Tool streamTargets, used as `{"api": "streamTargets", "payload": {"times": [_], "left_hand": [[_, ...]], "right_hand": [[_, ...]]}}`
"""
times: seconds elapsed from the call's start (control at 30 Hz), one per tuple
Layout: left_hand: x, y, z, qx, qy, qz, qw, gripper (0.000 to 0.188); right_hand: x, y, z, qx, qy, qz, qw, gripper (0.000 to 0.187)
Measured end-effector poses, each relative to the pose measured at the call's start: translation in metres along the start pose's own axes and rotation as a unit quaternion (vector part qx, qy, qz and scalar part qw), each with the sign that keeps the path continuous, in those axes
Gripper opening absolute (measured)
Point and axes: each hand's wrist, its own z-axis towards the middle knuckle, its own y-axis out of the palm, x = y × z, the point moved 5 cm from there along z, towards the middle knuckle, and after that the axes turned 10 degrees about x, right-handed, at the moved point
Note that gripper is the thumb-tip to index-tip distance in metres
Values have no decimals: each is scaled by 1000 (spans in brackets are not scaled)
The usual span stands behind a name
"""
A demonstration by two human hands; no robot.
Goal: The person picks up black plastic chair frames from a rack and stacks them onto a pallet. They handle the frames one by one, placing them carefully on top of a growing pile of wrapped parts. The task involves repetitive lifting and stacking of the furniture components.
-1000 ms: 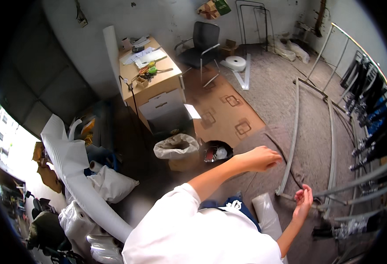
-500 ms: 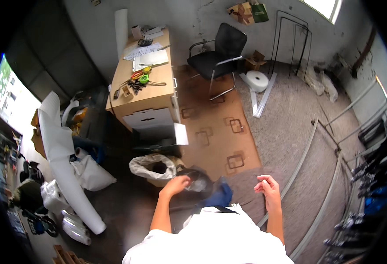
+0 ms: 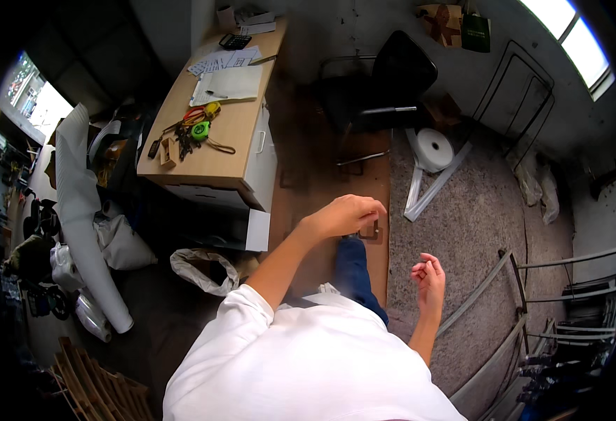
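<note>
My left hand (image 3: 350, 214) is out in front of me above the brown mat (image 3: 308, 203), its fingers loosely bent and nothing seen in them. Lower and to the right, my right hand (image 3: 428, 275) hangs over the grey floor with half-curled fingers and holds nothing that shows. Neither hand touches an object. Below the left hand, my leg in blue trousers (image 3: 353, 270) steps onto the mat. Left of the hands stands a wooden desk (image 3: 217, 151), bearing a green tape measure (image 3: 200, 130), a small open box (image 3: 170, 152), an open notebook (image 3: 228, 85) and a calculator (image 3: 235, 42).
A black chair (image 3: 399, 74) stands beyond the mat. To its right lies a white roll (image 3: 434, 150) with pale strips. Long metal bars (image 3: 476, 295) and stacked frames fill the right side. An open white sack (image 3: 202, 270) and a long wrapped roll (image 3: 87, 217) are at left.
I have moved forward and turned left; the sack now sits farther left and lower. My left hand has swung forward and right, while my right hand stays low at my side.
</note>
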Motion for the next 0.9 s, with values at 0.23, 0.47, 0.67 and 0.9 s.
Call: {"api": "streamTargets", "payload": {"times": [0.23, 0.47, 0.67, 0.9], "left_hand": [[-140, -83, 88, 89, -169, 102, 976, 20], [-208, -180, 85, 273, -329, 86, 900, 20], [-294, -226, 40, 381, -429, 26, 818, 20], [-371, -334, 84, 414, -390, 90, 818, 18]], "right_hand": [[-53, 97, 245, -114, 4, -64, 991, 26], [-59, 348, 396, -376, 15, -225, 899, 31], [9, 526, 466, -448, 22, -280, 849, 28], [65, 682, 525, -505, -123, -385, 763, 28]]}}
